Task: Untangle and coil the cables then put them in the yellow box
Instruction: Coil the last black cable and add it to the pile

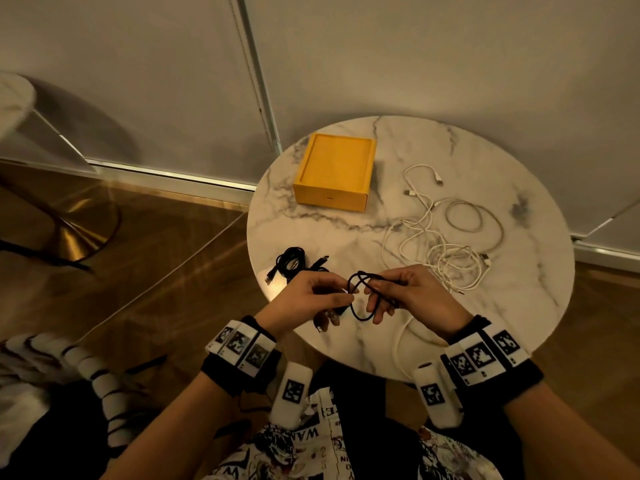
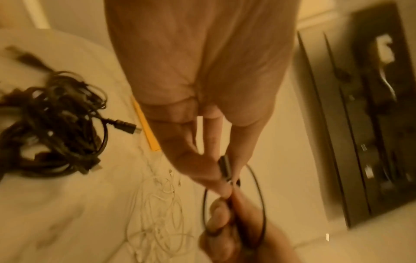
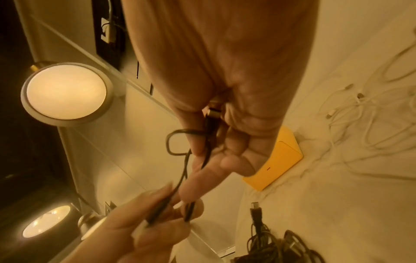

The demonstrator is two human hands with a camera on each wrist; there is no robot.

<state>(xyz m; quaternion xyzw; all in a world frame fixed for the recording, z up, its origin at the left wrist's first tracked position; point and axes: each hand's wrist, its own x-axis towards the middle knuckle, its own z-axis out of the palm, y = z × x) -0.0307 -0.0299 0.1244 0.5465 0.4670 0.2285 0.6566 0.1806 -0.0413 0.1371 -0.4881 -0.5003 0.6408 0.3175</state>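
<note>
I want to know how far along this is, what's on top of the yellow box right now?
Nothing lies on the yellow box; its recessed top is bare. Whether anything is inside cannot be seen. The white cables lie tangled on the table, and both hands hold a black cable.

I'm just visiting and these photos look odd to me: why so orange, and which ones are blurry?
Head view: warm, dim light, fairly sharp; the table rim bows from the wide lens. Left wrist view: motion blur smears the black cables and the wall. Right wrist view: a lamp glares at left, and the left hand is soft with blur.
</note>
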